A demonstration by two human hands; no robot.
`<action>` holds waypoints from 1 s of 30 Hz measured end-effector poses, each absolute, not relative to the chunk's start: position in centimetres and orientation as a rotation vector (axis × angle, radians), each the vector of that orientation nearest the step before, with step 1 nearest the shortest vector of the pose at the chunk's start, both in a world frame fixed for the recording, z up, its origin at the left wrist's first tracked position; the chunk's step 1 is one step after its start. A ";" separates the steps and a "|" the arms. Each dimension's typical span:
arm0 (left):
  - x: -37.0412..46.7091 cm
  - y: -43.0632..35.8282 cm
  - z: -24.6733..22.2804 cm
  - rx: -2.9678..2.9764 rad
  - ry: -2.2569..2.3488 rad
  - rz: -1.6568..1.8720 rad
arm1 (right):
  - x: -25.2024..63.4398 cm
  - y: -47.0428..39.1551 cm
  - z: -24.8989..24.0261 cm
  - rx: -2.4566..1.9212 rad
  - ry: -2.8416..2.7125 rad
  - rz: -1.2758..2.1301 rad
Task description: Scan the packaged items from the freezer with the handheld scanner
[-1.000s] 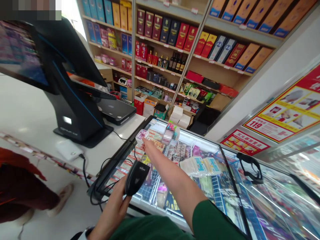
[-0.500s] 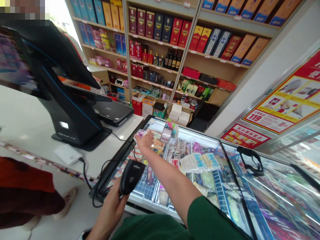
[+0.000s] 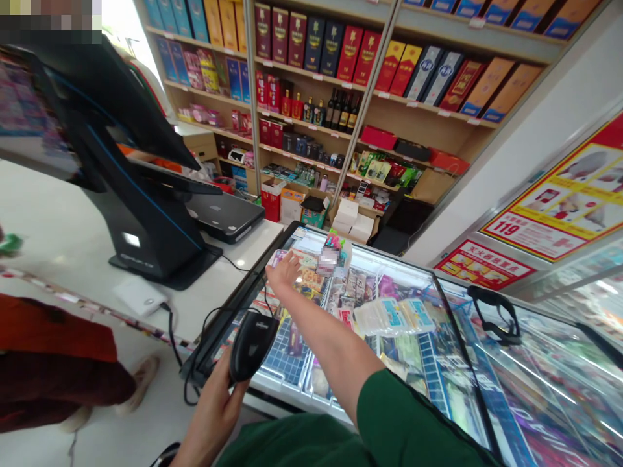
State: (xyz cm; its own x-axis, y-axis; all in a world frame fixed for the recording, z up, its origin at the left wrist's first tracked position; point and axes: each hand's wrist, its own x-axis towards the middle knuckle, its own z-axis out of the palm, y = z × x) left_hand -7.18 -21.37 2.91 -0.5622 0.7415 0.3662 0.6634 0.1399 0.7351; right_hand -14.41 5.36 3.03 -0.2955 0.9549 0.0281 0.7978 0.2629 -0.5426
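Note:
In my left hand [image 3: 219, 402] is a black handheld barcode scanner [image 3: 253, 344], fingers wrapped round its grip. Its cable runs to the left over the edge of the glass-topped freezer [image 3: 487, 415]. My right arm crosses over the freezer lid. At its far left corner, my right hand [image 3: 283, 272] has thumb and fingers closed about a flat purple-and-white item [image 3: 279, 257], partly hidden by the hand. Just right of it stands a small container with bright pink and green pieces [image 3: 335, 242]. Clear packets with blue labels [image 3: 394, 316] lie farther right.
A black checkout monitor [image 3: 141, 194] stands on the white counter [image 3: 43, 207] at left, with a white box [image 3: 141, 296] beside it. Another person in orange and dark red [image 3: 53, 357] stands at lower left. Shelves of boxed bottles [image 3: 316, 71] line the back.
The view has shifted slightly. A green thing has come in at the left edge, over the counter. The other person's leg has moved slightly. Both my hands keep nearly the same places.

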 end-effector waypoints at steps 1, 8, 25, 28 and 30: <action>-7.2 -21.3 2.9 1.430 2.305 1.407 | -14.2 5.3 3.0 -1.594 -2.194 0.610; -7.2 -21.0 2.7 1.516 2.281 1.369 | -13.0 5.4 3.0 -1.526 -2.216 0.600; -6.8 -20.8 3.8 1.453 2.230 1.327 | 0.7 4.7 0.8 -1.436 -1.536 1.374; -6.3 -20.1 4.6 1.492 2.163 1.326 | 4.7 4.4 -0.1 -1.378 -1.274 1.611; -6.0 -19.6 5.1 1.518 2.110 1.305 | 7.2 4.0 -0.4 -1.353 -1.170 1.713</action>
State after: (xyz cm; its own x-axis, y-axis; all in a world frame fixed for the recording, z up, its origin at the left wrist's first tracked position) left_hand -6.00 -19.59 5.06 -0.4353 0.8508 0.2943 0.6432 0.0652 0.7629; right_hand 7.24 3.99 -0.45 -0.2535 0.8880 -0.3836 0.0348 -0.3879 -0.9210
